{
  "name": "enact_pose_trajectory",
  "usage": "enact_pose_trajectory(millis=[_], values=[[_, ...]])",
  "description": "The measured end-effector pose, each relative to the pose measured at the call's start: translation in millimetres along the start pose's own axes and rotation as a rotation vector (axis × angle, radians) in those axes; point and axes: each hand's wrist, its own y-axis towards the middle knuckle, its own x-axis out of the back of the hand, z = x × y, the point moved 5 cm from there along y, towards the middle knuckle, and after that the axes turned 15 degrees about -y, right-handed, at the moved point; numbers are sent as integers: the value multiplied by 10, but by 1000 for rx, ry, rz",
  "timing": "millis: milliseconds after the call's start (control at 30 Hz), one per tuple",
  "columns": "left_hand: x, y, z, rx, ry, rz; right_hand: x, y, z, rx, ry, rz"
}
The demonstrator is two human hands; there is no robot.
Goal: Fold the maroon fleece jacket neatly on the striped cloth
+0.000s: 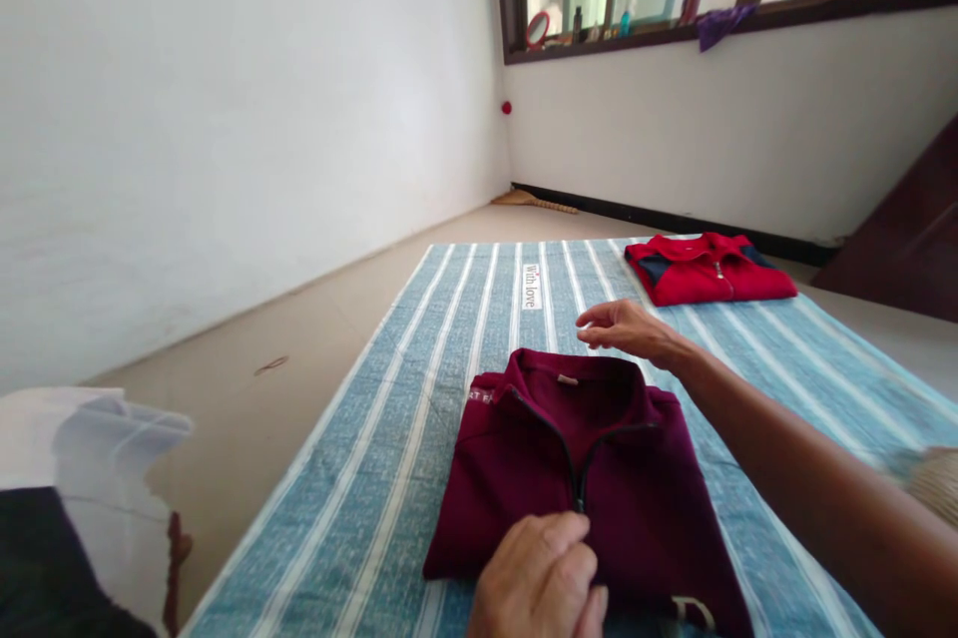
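Note:
A folded maroon jacket (494, 478) with a stand-up collar lies in front of me, its zipper (573, 468) partly undone into a V at the neck. My left hand (535, 578) is closed at the zipper's slider, fingers curled over the pull, which they mostly hide. Just beyond the collar, my right hand (621, 328) hovers with bent fingers apart and nothing in them. Farther back at the right lies a folded red jacket (711, 271) with dark blue shoulder patches, touched by neither hand.
Both garments rest on a blue-and-white striped cloth (408, 398) with a "With love" label. White fabric (112, 448) is at the lower left. Against the far wall lies a broom (535, 202). Bottles and a round mirror (537, 29) stand on the windowsill.

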Motion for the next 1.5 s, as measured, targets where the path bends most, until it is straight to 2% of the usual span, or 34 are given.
enact_pose_trajectory(millis=[67, 100, 133, 233, 367, 567, 867, 1133, 1200, 1367, 1500], values=[[-64, 141, -146, -349, 274, -50, -64, -28, 192, 87, -124, 26], [-100, 186, -210, -457, 383, -59, -117, -37, 273, 116, -193, 52], [-129, 228, -260, -500, 457, -46, -175, -38, 338, 131, -252, 78], [-156, 327, -404, -488, 547, 79, -311, 11, 439, 129, -374, 109], [-114, 419, -529, -396, 535, 228, -362, 124, 468, 102, -412, 126], [-116, 468, -442, -269, 437, 359, -396, 151, 511, 95, -346, 278], [-169, 362, -213, -246, 364, 401, -570, 284, 296, -48, -142, 389], [-177, 320, -209, -286, 468, 433, -424, 110, 502, 49, -15, 417], [-193, 306, -196, -337, 496, 393, -424, 85, 500, 42, -12, 433], [-195, 287, -218, -475, 610, 181, -465, 117, 473, 40, -5, 452], [-213, 292, -226, -485, 649, 181, -476, 217, 443, 73, -164, 438]])
